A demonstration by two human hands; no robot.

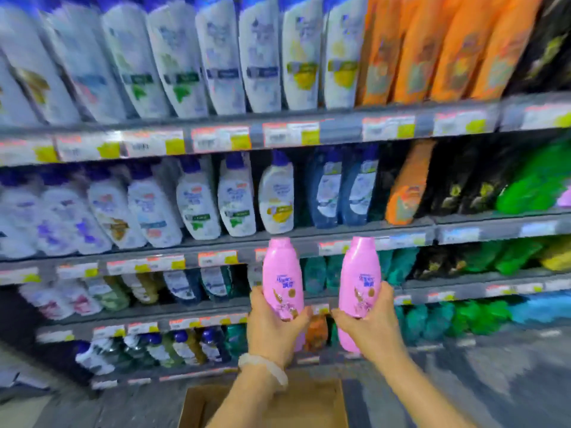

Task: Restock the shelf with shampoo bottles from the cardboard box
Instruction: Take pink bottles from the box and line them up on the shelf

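Two pink shampoo bottles, the left bottle (282, 278) and the right bottle (358, 279), are being held upright, caps up, fingers of the left hand (272, 329) and right hand (367, 325) wrapped around their lower halves, above the cardboard box (265, 406); the shelf (309, 239) is lying directly ahead.

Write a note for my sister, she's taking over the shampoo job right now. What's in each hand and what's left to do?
Left hand: fingers wrapped round one pink shampoo bottle, held upright.
Right hand: grips a second pink bottle, also upright.
Cardboard box: open on the floor below the arms; its contents are hidden.
Shelves: already full of other bottles; neither pink bottle is on one yet.
Left: find their spot, set both down, go back to the box.
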